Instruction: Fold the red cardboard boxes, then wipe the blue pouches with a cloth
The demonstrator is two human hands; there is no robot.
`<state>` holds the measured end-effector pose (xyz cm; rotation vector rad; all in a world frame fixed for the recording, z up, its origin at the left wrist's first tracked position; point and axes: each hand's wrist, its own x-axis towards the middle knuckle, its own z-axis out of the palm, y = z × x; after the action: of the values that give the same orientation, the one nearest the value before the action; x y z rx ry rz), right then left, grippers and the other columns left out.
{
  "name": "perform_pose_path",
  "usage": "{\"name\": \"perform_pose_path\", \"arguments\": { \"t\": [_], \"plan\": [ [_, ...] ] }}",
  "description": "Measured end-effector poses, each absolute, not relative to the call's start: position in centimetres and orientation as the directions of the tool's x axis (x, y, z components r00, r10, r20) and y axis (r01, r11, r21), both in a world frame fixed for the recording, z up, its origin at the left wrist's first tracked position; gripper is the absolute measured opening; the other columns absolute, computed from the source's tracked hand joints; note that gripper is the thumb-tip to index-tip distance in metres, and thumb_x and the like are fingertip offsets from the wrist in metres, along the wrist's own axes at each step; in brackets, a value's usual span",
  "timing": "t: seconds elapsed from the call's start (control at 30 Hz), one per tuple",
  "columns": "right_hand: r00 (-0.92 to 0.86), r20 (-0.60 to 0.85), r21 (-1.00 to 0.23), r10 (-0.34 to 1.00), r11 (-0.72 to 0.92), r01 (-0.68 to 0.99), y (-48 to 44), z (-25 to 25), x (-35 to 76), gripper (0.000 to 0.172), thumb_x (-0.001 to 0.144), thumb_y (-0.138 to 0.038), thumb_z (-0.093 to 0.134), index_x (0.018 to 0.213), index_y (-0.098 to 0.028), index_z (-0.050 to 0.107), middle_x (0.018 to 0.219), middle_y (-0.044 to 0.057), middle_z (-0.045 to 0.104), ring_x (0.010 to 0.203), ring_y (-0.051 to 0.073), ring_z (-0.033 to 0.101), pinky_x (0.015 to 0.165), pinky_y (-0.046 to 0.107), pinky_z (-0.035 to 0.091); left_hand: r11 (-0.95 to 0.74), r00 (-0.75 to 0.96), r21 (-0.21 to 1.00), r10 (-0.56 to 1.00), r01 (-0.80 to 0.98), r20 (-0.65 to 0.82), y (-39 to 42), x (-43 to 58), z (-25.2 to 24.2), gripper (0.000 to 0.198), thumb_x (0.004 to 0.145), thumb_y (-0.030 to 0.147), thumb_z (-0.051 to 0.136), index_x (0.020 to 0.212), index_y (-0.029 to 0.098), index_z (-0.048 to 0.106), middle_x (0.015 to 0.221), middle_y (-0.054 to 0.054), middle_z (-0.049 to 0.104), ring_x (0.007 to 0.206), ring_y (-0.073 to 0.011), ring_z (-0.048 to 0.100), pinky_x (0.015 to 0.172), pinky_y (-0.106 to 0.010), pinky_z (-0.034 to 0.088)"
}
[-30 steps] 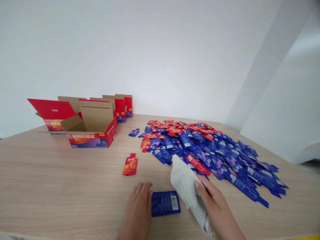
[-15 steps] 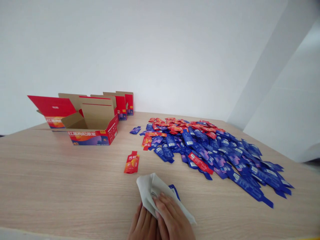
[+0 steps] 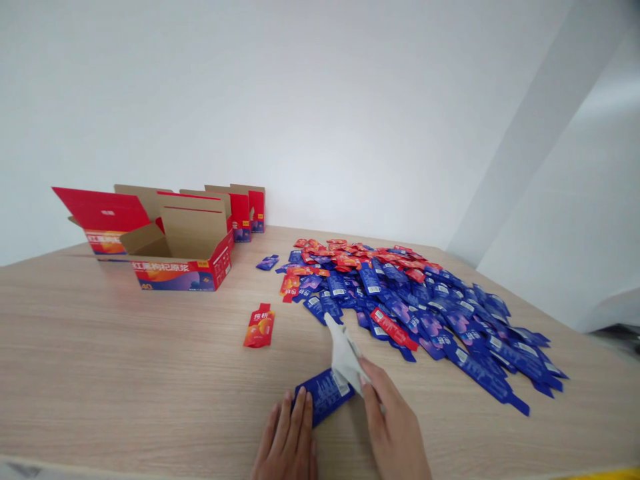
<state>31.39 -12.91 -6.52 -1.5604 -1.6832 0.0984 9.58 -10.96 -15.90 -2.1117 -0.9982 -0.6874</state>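
While the left hand [image 3: 285, 437] lies flat on the desk [image 3: 125, 347], its grip open and fingers spread, its fingertips rest against the near end of a blue foil sachet [image 3: 325, 395]. That sachet lies slanted on the bare wood between both hands, with its barcode label at the end nearest the right hand [image 3: 395, 420]. The right hand's grip is closed, pinching a crumpled white cloth [image 3: 345, 353] between thumb and fingers. The cloth rises from that hand toward 11 o'clock, its tip reaching the near edge of a large heap of sachets [image 3: 415, 307]. The heap is mostly blue, with red-orange ones toward the far side, and spreads from 12 to 2 o'clock of the hands. 1 red-orange sachet [image 3: 259, 327] lies alone at 11 o'clock, and a small blue sachet [image 3: 267, 263] lies farther out, just beside the heap. At 10 o'clock stands an open cardboard carton [image 3: 175, 277], red outside with its flaps up and 40 printed on its front. More red cartons [image 3: 243, 217] stand in a row behind it, against the white wall [image 3: 320, 100].
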Motion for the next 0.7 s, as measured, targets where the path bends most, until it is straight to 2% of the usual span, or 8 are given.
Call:
{"name": "perform_pose_path", "arguments": {
  "t": [0.07,0.13,0.23,0.37,0.43,0.57,0.7],
  "plan": [
    [-0.082,0.567,-0.475,0.819,0.407,0.78,-12.6,-7.0,28.4,0.041,0.103,-0.02,0.047,0.139,-0.024,0.067,0.145,0.007,0.067,0.138,0.023,0.061,0.114,0.037,0.052,-0.499,0.592,-0.371,0.415,0.783,0.691,-10.8,9.2,-16.6,0.058,0.086,0.018,0.055,0.144,0.017,0.06,0.139,-0.006,0.07,0.128,-0.0238,0.063,0.105,-0.036,0.048],
    [-0.275,0.555,-0.397,0.785,0.541,0.742,-12.2,-7.9,26.0,0.049,0.097,-0.011,0.049,0.142,-0.024,0.064,0.147,0.005,0.066,0.141,0.022,0.057,0.118,0.039,0.048,-0.531,0.621,-0.383,0.393,0.755,0.678,-10.6,8.8,-17.4,0.052,0.088,0.018,0.054,0.139,0.019,0.063,0.129,-0.005,0.075,0.12,-0.0227,0.066,0.102,-0.035,0.051],
    [-0.375,0.457,-0.363,0.807,0.554,0.749,-11.6,-9.1,25.2,0.059,0.089,-0.003,0.048,0.143,-0.023,0.063,0.146,0.005,0.067,0.14,0.021,0.058,0.12,0.041,0.047,-0.53,0.633,-0.402,0.379,0.746,0.675,-10.5,8.7,-17.7,0.042,0.089,0.018,0.052,0.128,0.018,0.069,0.117,-0.004,0.078,0.111,-0.0216,0.069,0.097,-0.035,0.053],
    [-0.231,0.403,-0.322,0.886,0.373,0.87,-10.9,-10.1,29.9,0.065,0.085,0.002,0.042,0.141,-0.019,0.066,0.147,0.01,0.065,0.139,0.025,0.06,0.118,0.046,0.049,-0.463,0.584,-0.391,0.414,0.796,0.698,-10.7,9.3,-16.4,0.047,0.087,0.019,0.054,0.131,0.01,0.067,0.136,-0.009,0.072,0.124,-0.0243,0.066,0.102,-0.037,0.052],
    [-0.097,0.395,-0.335,0.913,0.242,0.91,-10.8,-10.1,32.9,0.058,0.089,-0.002,0.04,0.139,-0.014,0.068,0.145,0.015,0.066,0.135,0.028,0.063,0.116,0.048,0.05,-0.454,0.568,-0.378,0.421,0.807,0.707,-10.9,9.6,-15.7,0.051,0.085,0.019,0.054,0.133,0.008,0.065,0.138,-0.011,0.07,0.125,-0.0249,0.066,0.102,-0.037,0.052],
    [0.132,0.377,-0.49,0.917,0.076,0.869,-11.2,-8.3,35.7,0.048,0.102,-0.02,0.036,0.134,-0.014,0.07,0.139,0.015,0.071,0.13,0.029,0.067,0.113,0.047,0.053,-0.424,0.51,-0.326,0.456,0.845,0.729,-11.6,10.4,-15.4,0.05,0.087,0.018,0.054,0.135,0.009,0.065,0.139,-0.011,0.07,0.124,-0.0247,0.067,0.101,-0.036,0.052],
    [0.273,0.422,-0.638,0.864,0.069,0.767,-12.3,-6.4,33.3,0.046,0.108,-0.036,0.037,0.136,-0.02,0.068,0.138,0.01,0.072,0.128,0.025,0.069,0.106,0.039,0.057,-0.373,0.397,-0.218,0.518,0.902,0.757,-12.9,11.4,-17.1,0.048,0.091,0.015,0.054,0.137,0.013,0.065,0.133,-0.008,0.074,0.12,-0.0215,0.07,0.098,-0.033,0.054]
  ]
}}
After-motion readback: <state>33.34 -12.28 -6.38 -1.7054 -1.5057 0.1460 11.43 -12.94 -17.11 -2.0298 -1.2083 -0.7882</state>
